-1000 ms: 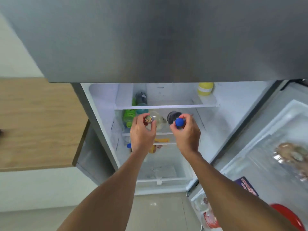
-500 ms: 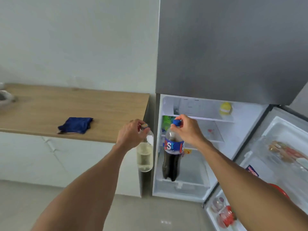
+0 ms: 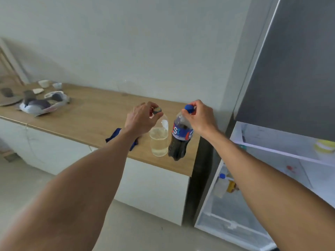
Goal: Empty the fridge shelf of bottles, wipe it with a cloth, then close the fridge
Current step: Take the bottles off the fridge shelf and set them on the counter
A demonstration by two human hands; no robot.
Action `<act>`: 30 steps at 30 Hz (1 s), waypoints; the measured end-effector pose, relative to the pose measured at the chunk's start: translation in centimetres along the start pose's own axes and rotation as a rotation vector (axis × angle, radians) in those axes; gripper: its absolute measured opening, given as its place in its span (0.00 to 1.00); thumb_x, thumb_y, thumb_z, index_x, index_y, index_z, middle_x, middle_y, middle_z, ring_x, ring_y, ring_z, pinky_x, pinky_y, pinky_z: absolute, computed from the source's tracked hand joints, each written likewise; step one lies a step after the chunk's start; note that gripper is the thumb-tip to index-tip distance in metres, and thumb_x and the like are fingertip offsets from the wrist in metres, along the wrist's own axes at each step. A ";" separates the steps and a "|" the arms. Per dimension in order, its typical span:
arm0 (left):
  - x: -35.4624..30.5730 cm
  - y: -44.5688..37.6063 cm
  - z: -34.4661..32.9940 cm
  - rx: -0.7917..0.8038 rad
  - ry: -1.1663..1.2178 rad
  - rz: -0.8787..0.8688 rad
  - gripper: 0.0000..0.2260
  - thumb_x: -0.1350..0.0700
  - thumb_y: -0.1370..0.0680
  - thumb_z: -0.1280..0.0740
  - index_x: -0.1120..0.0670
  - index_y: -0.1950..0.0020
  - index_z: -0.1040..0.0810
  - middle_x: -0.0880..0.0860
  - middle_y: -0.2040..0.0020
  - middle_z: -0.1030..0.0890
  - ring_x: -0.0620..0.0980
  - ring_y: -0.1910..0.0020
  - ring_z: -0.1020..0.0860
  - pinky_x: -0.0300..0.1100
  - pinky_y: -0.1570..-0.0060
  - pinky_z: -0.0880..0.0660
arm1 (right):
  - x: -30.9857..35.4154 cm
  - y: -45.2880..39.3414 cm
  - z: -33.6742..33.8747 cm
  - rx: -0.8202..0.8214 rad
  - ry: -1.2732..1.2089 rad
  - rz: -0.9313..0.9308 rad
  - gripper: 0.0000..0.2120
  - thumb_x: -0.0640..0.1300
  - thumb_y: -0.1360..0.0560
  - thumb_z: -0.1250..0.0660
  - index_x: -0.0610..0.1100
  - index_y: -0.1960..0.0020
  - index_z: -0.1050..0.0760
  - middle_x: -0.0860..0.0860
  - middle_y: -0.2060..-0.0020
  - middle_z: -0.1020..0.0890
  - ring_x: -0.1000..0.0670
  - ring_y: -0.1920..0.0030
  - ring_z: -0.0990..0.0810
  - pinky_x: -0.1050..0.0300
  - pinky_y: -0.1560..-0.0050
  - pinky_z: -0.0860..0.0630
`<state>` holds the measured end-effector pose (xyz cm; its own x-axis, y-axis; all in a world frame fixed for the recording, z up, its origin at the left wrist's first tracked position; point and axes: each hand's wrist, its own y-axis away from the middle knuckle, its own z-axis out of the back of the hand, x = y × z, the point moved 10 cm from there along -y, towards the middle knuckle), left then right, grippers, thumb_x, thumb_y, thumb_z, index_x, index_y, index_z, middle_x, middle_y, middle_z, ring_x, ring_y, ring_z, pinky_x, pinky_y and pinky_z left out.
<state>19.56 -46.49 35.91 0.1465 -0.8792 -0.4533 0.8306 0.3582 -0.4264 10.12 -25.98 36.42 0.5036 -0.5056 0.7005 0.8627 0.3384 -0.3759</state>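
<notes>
My left hand (image 3: pixel 141 120) grips the neck of a clear bottle (image 3: pixel 159 142) holding pale yellowish liquid. My right hand (image 3: pixel 201 116) pinches the blue cap of a dark cola bottle (image 3: pixel 179 142) with a blue label. Both bottles hang upright side by side over the right end of the wooden counter (image 3: pixel 94 116); whether they touch it I cannot tell. A dark blue cloth (image 3: pixel 114 135) lies on the counter, partly hidden behind my left forearm. The open fridge (image 3: pixel 262 160) is at the right, with a glass shelf (image 3: pixel 282 153) and a yellow-lidded jar (image 3: pixel 324 145) on it.
Dishes, bowls and a crumpled bag (image 3: pixel 38 105) clutter the counter's far left end. A small blue-capped bottle (image 3: pixel 222 185) and a yellow item sit lower in the fridge. White cabinets stand under the counter, above a pale tiled floor.
Both hands lifted the two bottles out of the fridge and carried them left over the counter. My view swung left with them, away from the fridge interior.
</notes>
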 end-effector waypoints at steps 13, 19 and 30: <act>7.1 -9.8 -8.7 0.144 0.036 0.044 0.18 0.45 0.21 0.29 0.53 0.35 0.21 0.54 0.44 0.17 0.50 0.50 0.19 0.41 0.49 0.26 | -3.5 -10.1 -9.7 0.027 -0.028 -0.054 0.18 0.54 0.24 0.29 0.44 0.42 0.24 0.48 0.50 0.18 0.49 0.52 0.19 0.54 0.51 0.20; 5.4 -8.2 -8.1 0.123 0.116 0.094 0.29 0.44 0.21 0.29 0.48 0.22 0.32 0.50 0.37 0.27 0.48 0.51 0.20 0.42 0.45 0.30 | -4.1 -6.6 -7.3 0.003 -0.093 -0.016 0.25 0.55 0.26 0.27 0.47 0.34 0.26 0.51 0.52 0.19 0.53 0.55 0.20 0.62 0.58 0.24; -6.1 10.4 -12.3 0.171 0.366 0.126 0.11 0.47 0.24 0.27 0.50 0.47 0.24 0.44 0.57 0.18 0.48 0.57 0.18 0.47 0.57 0.21 | -14.7 15.5 5.3 -0.032 0.007 -0.231 0.07 0.46 0.24 0.28 0.45 0.48 0.19 0.53 0.61 0.17 0.59 0.63 0.20 0.65 0.61 0.25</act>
<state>20.66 -33.56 24.62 0.0782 -0.6515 -0.7546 0.9002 0.3714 -0.2274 15.86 -9.10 23.47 0.2931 -0.5723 0.7659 0.9559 0.1883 -0.2252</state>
